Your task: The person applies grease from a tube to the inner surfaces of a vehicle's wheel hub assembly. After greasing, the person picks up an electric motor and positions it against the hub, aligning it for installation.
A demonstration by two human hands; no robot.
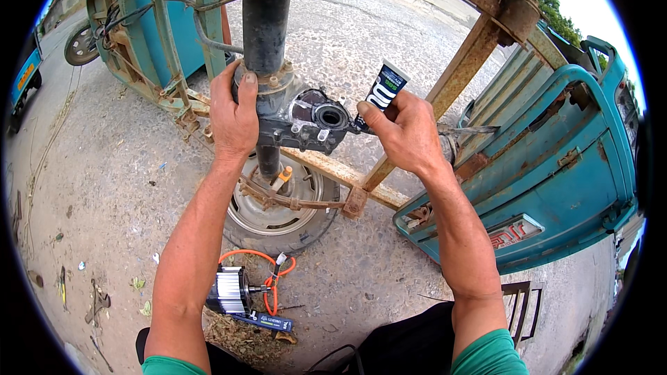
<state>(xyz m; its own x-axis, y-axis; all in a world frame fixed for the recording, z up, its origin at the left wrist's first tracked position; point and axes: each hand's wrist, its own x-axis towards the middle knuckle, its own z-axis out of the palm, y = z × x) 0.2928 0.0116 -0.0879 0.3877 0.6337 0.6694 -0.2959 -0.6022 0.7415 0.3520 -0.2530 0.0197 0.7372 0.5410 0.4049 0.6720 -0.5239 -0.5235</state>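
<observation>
My left hand (233,121) grips the round grey flange of the black vertical axle tube (265,14), fingers wrapped around its side. Attached to it is a dark gear housing (299,132) with an open round bore (329,117) and a pale, sealant-like edge. My right hand (406,132) is closed on a dark squeeze tube (383,87), whose narrow end points down-left at the housing's right side, beside the bore. Below, the axle runs down to a wheel (253,226) with a tyre and pale rim.
A rusty frame (458,62) surrounds the axle. Teal body panels of an overturned vehicle stand right (556,187) and upper left (158,35). On the ground lie a finned motor (229,288) with orange cable, a blue package (267,321) and scattered tools (97,305).
</observation>
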